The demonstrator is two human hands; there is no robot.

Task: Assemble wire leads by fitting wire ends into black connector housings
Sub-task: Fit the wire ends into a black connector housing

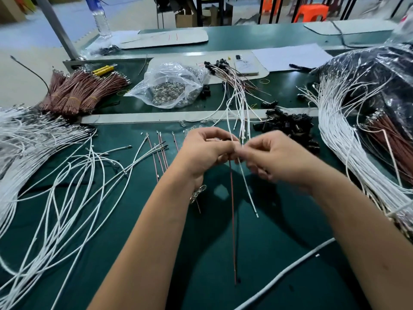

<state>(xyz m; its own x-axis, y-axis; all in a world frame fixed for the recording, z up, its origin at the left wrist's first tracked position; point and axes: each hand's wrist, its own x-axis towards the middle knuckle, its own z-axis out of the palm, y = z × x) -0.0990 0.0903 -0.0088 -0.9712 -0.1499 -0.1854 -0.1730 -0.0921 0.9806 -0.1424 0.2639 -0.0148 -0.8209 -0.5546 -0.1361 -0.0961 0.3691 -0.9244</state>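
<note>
My left hand (204, 151) and my right hand (274, 156) meet above the middle of the green table. Between their fingertips sits a small black connector housing (229, 139), mostly hidden by my fingers. A thin red wire (232, 220) hangs down from the left hand toward me. A white wire (248, 186) slants down from under the right hand's fingertips. A pile of loose black connector housings (290, 127) lies just beyond my right hand.
Loose white wires (67, 175) spread over the left. Brown wire bundles (82, 92) and a plastic bag of metal terminals (169, 86) lie further back. A big white wire bundle (348, 139) and a black bag fill the right. Finished leads (232, 86) lie beyond my hands.
</note>
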